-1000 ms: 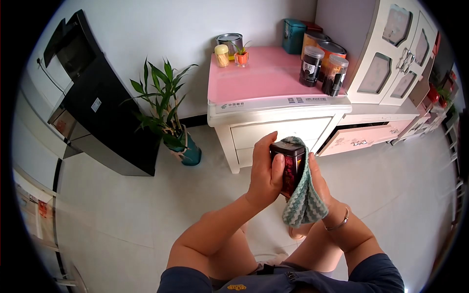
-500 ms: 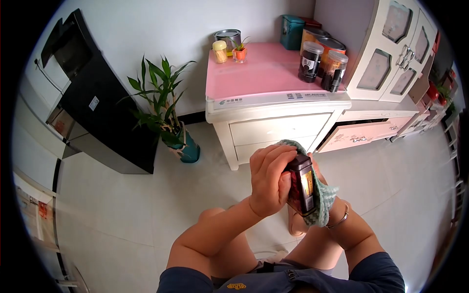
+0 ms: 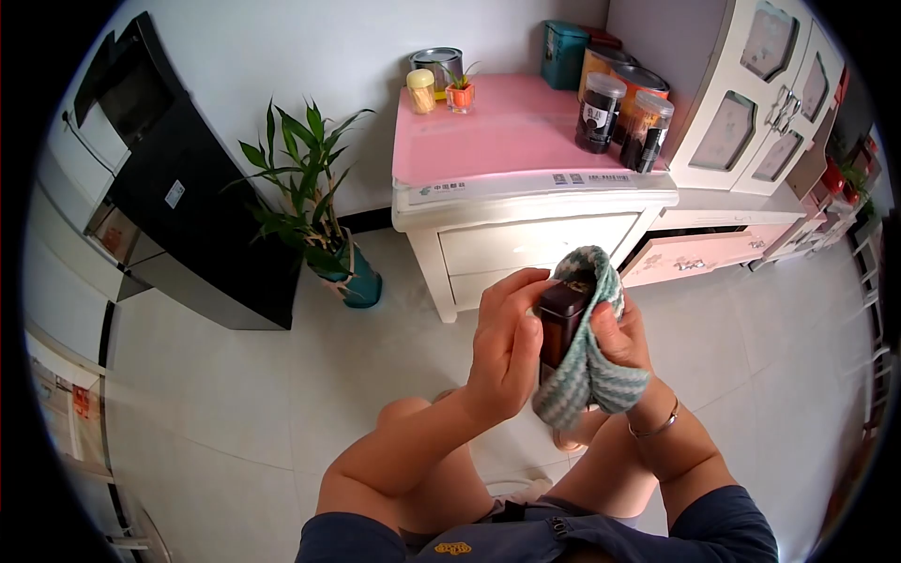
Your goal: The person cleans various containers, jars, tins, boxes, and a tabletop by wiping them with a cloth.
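Observation:
Held in front of me is a dark, rectangular tin (image 3: 561, 319) with a rounded lid. My left hand (image 3: 504, 342) grips its left side, fingers along the far edge and thumb near the lid. A green-and-white striped cloth (image 3: 589, 371) is draped over the tin's right side and hangs below it. My right hand (image 3: 627, 336) is closed on the cloth, thumb on top, pressing it to the tin. The cloth covers much of the tin, and the right fingers behind it are hidden.
A white cabinet (image 3: 535, 246) with a pink top stands ahead, bearing a toothpick jar (image 3: 420, 92), a small potted plant (image 3: 460, 97), dark-filled jars (image 3: 599, 114) and cans. To the left are a leafy plant (image 3: 319, 188) in a teal pot and a black appliance (image 3: 211, 206). One pink drawer (image 3: 690, 258) sits ajar.
The tin has turned, so its bright label no longer shows. My right hand has come round into view with its thumb over the cloth, which now wraps the tin's near and right sides.

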A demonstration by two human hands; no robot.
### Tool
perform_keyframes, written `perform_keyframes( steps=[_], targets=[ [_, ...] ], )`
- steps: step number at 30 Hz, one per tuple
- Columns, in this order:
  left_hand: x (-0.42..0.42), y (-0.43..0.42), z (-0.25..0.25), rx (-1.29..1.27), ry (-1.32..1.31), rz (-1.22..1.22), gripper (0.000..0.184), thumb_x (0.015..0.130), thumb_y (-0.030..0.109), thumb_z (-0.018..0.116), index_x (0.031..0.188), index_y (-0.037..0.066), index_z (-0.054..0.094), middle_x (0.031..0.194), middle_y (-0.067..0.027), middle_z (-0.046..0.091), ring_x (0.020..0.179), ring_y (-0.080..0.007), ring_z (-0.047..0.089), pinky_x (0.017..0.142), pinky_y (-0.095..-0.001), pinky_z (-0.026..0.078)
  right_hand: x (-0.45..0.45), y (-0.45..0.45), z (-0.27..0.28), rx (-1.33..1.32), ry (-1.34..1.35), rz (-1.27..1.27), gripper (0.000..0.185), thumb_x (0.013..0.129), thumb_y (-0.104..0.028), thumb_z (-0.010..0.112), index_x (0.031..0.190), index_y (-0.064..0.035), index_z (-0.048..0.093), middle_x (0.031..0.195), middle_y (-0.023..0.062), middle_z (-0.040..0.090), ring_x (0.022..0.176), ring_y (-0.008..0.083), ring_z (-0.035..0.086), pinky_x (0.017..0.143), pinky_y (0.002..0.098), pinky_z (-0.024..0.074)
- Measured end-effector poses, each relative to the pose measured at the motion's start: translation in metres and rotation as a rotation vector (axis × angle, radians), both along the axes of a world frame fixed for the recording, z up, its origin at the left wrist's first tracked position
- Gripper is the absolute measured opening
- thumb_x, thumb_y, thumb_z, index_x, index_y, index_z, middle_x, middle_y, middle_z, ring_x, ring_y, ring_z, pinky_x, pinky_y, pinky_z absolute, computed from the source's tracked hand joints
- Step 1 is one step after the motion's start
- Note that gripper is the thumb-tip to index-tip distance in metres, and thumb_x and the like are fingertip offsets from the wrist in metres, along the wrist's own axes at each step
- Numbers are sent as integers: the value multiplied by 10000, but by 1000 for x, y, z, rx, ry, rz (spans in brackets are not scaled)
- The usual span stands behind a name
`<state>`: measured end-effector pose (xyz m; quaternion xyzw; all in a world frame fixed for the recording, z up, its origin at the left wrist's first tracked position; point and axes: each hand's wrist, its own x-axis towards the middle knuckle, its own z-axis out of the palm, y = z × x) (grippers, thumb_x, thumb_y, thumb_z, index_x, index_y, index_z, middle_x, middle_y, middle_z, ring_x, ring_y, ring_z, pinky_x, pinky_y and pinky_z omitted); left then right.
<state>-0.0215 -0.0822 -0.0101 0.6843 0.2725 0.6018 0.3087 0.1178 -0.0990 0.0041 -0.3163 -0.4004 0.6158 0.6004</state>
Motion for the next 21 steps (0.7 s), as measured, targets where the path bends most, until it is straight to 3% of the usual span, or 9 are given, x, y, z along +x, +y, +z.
perform_keyframes(
  steps=[5, 6, 9, 10, 17, 19, 21],
  targets=[
    [3, -4, 1, -87, 11, -101, 358, 820, 224, 505, 1067, -34, 472, 1106, -169, 463, 1015, -296, 424, 881, -360, 333, 1, 0, -3, 33, -146, -43, 486, 853, -381, 504, 1150, -4, 426, 997, 37, 531, 882, 101, 489, 785, 233, 401],
    [2, -2, 0, -51, 39, -68, 399, 761, 223, 583, 1049, -32, 477, 1100, -173, 466, 997, -298, 435, 864, -368, 350, 1, 1, -3, -7, -191, -38, 477, 871, -397, 462, 1142, -5, 429, 988, 36, 531, 874, 99, 490, 776, 226, 401],
    [3, -3, 6, 55, 158, 26, 430, 706, 177, 635, 1046, -29, 472, 1097, -176, 467, 978, -306, 446, 846, -374, 365, 2, 3, -10, -40, -122, 8, 476, 884, -419, 416, 1127, -10, 439, 980, 38, 530, 866, 93, 489, 759, 221, 405],
    [5, -7, 5, -25, 124, 5, 459, 667, 135, 657, 1050, -30, 465, 1096, -182, 467, 970, -313, 452, 844, -375, 369, 1, 3, -10, -25, -118, -2, 481, 884, -424, 415, 1124, -8, 439, 969, 39, 531, 851, 90, 488, 747, 217, 408],
    [0, -6, 4, 24, 189, 43, 456, 677, 130, 647, 1062, -30, 463, 1097, -179, 467, 971, -316, 449, 846, -375, 364, 6, 4, -6, -47, -166, -11, 497, 892, -443, 370, 1035, 13, 506, 929, 51, 564, 840, 94, 499, 753, 224, 411],
    [-2, -3, 4, 66, 238, 66, 444, 683, 138, 644, 1057, -26, 470, 1100, -173, 467, 987, -318, 444, 863, -379, 341, 10, 6, -7, 91, -301, -78, 478, 900, -412, 359, 997, 23, 530, 919, 54, 575, 844, 96, 503, 761, 234, 413],
    [-4, -1, 5, 110, 282, 102, 444, 673, 139, 648, 1050, -19, 475, 1099, -169, 467, 997, -318, 441, 870, -382, 328, 12, 6, -1, 130, -283, -16, 436, 911, -355, 353, 1055, 28, 503, 958, 62, 565, 869, 102, 494, 786, 243, 406]
  ],
)
